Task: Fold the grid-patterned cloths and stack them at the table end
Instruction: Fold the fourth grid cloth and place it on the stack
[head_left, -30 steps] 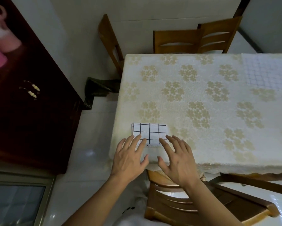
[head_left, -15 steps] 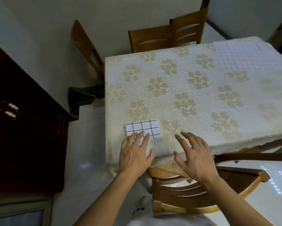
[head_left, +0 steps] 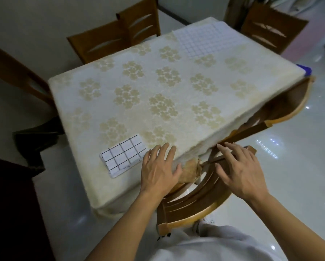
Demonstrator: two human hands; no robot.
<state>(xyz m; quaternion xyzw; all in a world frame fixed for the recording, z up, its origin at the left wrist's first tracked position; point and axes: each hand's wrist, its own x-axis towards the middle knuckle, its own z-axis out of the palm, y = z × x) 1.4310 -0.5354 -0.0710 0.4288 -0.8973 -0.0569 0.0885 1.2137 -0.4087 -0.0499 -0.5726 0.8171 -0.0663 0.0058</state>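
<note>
Fingers of the left hand straight and fanned apart, gripping nothing, palm down over the near corner of the tabletop; contact with the surface impossible to judge. Fingers of the right hand likewise straight and spread, empty, palm down, past the tabletop's edge and above the rails of a curved brown wooden chair tucked in at that corner. Hands apart from each other, with bunched tan fabric at the corner between them.

Small folded white cloth with a bold black grid flat on the tabletop near its near-left edge, just beside the left hand and not touched by it; layered edges showing along its near side. Larger white cloth with a fine pale grid spread flat at the far right end, well apart from the folded one.

Tabletop covered by a cream tablecloth with pale gold flower clusters, hanging over the sides. More brown wooden chairs around it: a pair of chair backs on the far left side, a chair at the far end, a chair under the right side. Glossy white floor dotted with light reflections. Dark cabinet at lower left; dark bag-like shape on the floor beside the table.
</note>
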